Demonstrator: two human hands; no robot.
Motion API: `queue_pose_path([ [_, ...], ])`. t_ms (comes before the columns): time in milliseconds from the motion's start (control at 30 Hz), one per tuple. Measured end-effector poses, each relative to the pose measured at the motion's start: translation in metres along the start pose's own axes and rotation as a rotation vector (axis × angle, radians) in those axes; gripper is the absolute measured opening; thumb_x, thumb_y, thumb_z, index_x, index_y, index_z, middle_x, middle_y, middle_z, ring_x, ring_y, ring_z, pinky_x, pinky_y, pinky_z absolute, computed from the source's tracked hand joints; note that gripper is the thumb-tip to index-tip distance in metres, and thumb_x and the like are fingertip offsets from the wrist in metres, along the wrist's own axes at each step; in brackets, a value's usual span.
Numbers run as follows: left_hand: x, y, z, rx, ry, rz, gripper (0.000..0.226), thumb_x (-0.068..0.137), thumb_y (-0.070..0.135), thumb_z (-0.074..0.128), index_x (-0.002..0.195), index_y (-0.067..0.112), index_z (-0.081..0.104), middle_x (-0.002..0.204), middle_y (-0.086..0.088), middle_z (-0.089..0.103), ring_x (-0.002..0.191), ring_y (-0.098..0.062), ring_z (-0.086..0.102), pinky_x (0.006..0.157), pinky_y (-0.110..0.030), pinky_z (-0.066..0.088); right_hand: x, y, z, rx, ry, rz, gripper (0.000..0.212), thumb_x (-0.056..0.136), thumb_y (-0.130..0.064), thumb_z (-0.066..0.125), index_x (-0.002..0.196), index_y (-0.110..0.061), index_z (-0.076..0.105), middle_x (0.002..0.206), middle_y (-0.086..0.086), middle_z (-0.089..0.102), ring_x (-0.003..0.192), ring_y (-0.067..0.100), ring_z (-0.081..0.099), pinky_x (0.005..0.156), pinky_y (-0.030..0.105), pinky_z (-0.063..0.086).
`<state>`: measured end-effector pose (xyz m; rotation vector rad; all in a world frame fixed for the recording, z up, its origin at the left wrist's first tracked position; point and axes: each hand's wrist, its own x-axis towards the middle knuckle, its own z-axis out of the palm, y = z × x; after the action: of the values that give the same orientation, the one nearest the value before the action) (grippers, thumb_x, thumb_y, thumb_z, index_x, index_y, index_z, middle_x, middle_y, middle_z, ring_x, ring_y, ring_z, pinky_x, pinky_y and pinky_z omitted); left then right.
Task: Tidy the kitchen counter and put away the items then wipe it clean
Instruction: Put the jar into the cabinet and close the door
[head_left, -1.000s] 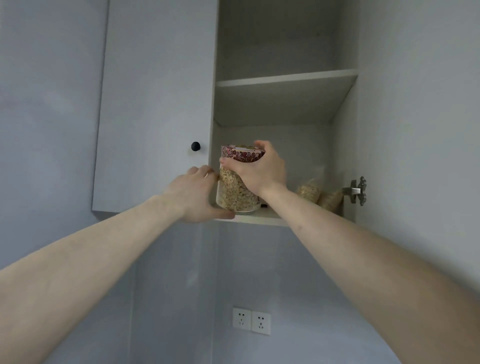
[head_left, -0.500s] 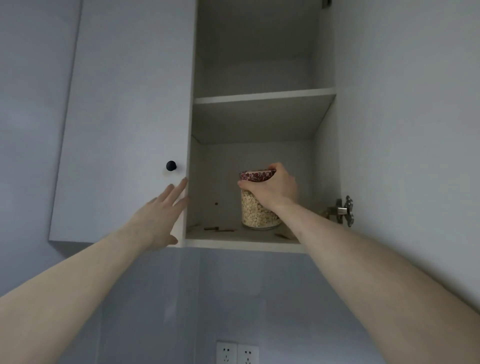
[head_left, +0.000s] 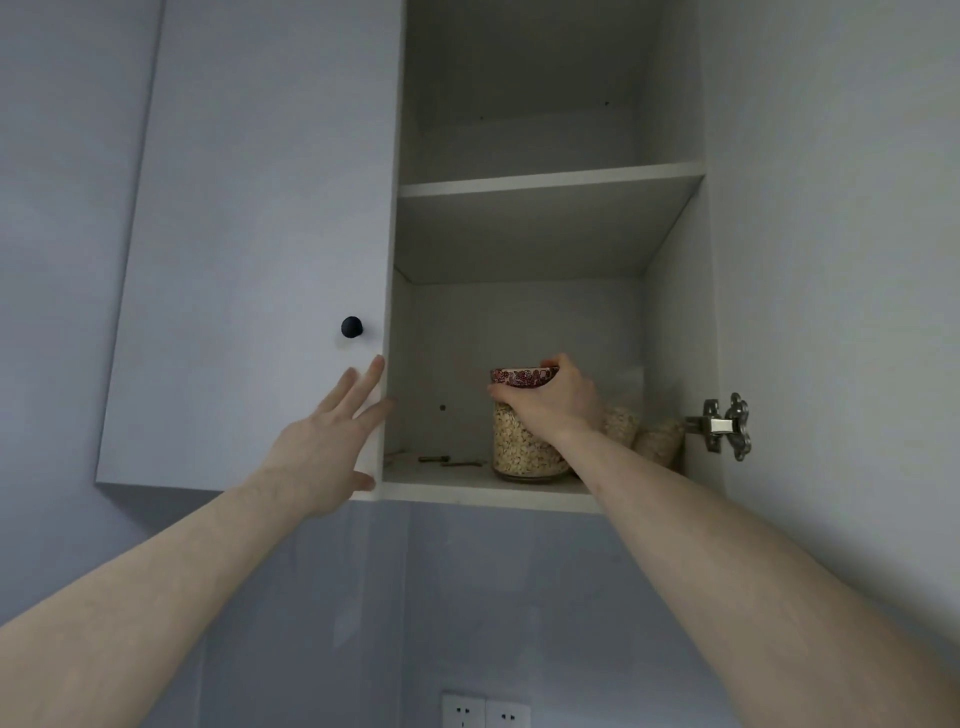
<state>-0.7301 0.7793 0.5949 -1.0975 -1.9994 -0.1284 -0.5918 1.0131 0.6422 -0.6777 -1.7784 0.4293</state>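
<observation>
Right grip (head_left: 550, 402) clasps jar (head_left: 524, 441) upright on shelf (head_left: 467, 491); left grip (head_left: 327, 441) splayed, apparently touching door (head_left: 249, 260)

The jar (head_left: 524, 447) stands on the lower shelf (head_left: 467, 491) in the cabinet; two bags (head_left: 644, 434) lie right of it; the closed door (head_left: 260, 234) is left.

Nothing here can be read. The jar (head_left: 524, 441) in the cupboard has a red patterned lid (head_left: 522, 376), but that is ornament, not lettering, and its glass side carries no label I can make out. The wall sockets (head_left: 485, 712) below show only their slots.
</observation>
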Motion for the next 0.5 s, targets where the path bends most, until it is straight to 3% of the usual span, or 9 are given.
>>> queue_pose_path([
  [233,-0.002,-0.001,0.009,-0.036,0.002,-0.010,0.093,0.090,0.038,0.074,0.160,0.035,0.013,0.155,0.015,-0.047,0.154,-0.014,-0.021,0.101,-0.036,0.055,0.004,0.011,0.013,0.059,0.019,0.046,0.082,0.048,-0.084,0.069,0.110,-0.033,0.056,0.104,-0.009,0.071,0.099,0.020,0.068,0.085,0.036,0.057],
  [367,-0.003,-0.001,0.011,-0.049,0.000,-0.019,0.092,0.091,0.037,0.073,0.160,0.037,0.012,0.155,0.015,-0.046,0.154,-0.013,-0.022,0.099,-0.036,0.055,0.006,0.018,0.020,0.031,-0.021,0.010,0.088,0.063,-0.082,0.069,0.130,-0.030,0.048,0.117,-0.007,0.069,0.106,0.021,0.066,0.084,0.035,0.056],
  [500,-0.003,0.000,0.010,-0.045,-0.005,-0.025,0.091,0.091,0.035,0.073,0.160,0.036,0.013,0.155,0.015,-0.046,0.154,-0.014,-0.022,0.097,-0.035,0.056,0.002,0.026,0.026,-0.012,-0.095,-0.066,0.097,0.080,-0.070,0.067,0.154,-0.028,0.020,0.147,0.002,0.048,0.122,0.026,0.059,0.093,0.041,0.052],
])
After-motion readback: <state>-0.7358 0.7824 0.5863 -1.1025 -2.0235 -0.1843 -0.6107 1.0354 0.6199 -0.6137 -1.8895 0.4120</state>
